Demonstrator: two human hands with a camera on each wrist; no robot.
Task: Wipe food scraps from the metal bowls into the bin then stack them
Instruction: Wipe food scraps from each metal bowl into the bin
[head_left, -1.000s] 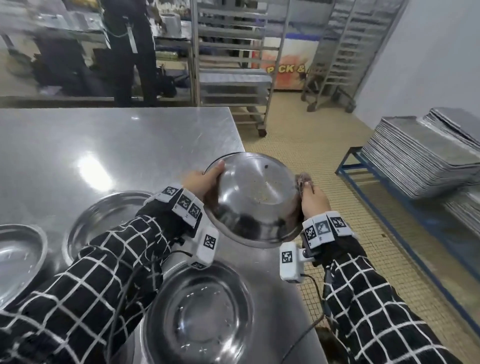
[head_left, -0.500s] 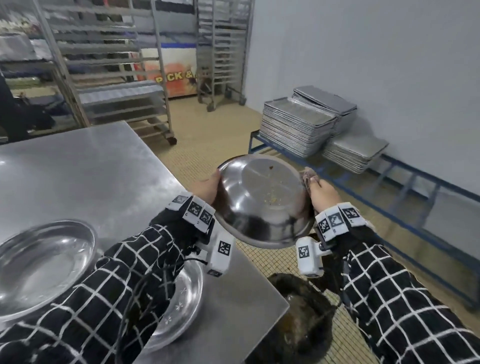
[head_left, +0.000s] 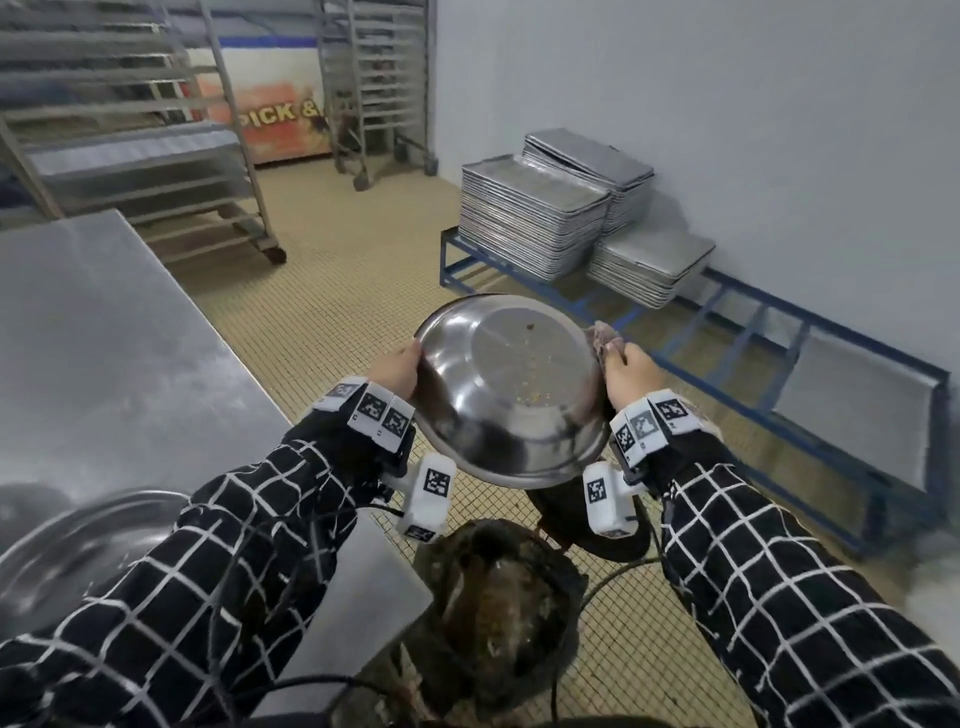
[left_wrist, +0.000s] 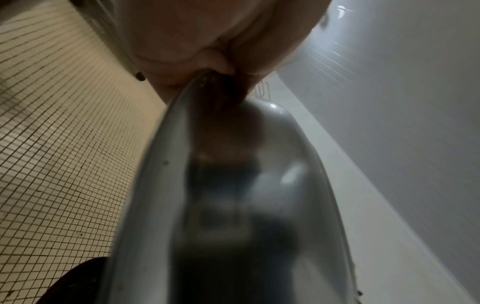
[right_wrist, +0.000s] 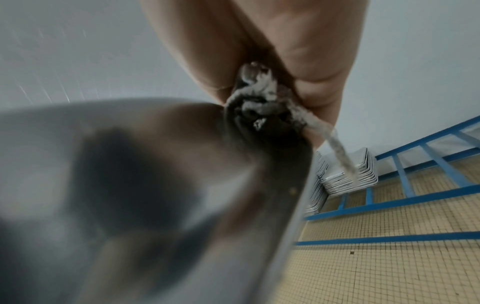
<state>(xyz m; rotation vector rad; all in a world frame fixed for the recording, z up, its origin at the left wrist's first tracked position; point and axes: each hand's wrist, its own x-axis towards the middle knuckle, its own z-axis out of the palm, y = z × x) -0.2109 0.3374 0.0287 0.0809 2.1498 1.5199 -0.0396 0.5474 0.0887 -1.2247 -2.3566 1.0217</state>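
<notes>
I hold a metal bowl (head_left: 511, 387) tilted toward me above the floor, my left hand (head_left: 396, 371) gripping its left rim and my right hand (head_left: 629, 375) its right rim with a grey rag (head_left: 602, 335) bunched against the edge. Yellowish food scraps (head_left: 535, 397) cling inside it. Just below stands a dark-lined bin (head_left: 498, 613), beside the steel worktop (head_left: 104, 353) where another bowl (head_left: 78, 551) rests.

Place: I'm standing in a commercial kitchen, its back-of-house wash or prep area.
Tabletop: a long stainless steel tabletop (head_left: 104, 332) at my left.
Racks: tall wheeled tray racks (head_left: 156, 130) stand behind it.
Trays: stacks of metal baking trays (head_left: 535, 223) sit on a low blue frame (head_left: 727, 343) along the grey wall.
Floor: small beige mosaic tiles (head_left: 337, 270).
Bin: a lined scrap bin (head_left: 498, 613) below my arms.
</notes>
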